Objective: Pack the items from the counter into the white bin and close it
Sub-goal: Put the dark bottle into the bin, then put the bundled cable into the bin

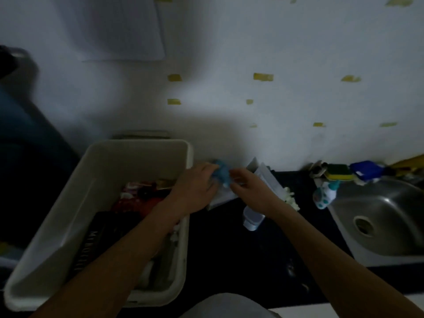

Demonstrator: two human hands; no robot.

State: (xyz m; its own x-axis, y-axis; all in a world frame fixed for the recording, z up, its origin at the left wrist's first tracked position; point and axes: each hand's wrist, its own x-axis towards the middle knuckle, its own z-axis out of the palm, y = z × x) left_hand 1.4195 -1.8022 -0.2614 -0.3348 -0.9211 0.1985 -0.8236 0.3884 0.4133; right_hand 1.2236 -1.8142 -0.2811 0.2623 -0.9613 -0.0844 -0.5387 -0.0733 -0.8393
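The open white bin (75, 203) stands on the left of the dark counter (229, 249), with a black book (101, 239) and red packets (135, 200) inside. Just right of the bin's far corner, my left hand (197, 189) and my right hand (247, 189) both grip a crumpled blue item (222, 173). Beneath them lies a white pouch (266, 180). A white tube (252, 220) lies on the counter under my right wrist. The scene is dim and blurred.
A steel sink (385, 216) is set in the counter at right. Behind it are a yellow-green sponge (339, 172), a blue packet (367, 169) and a small white-and-teal bottle (325, 193). A pale lump (291, 198) lies by my right forearm. The wall rises behind.
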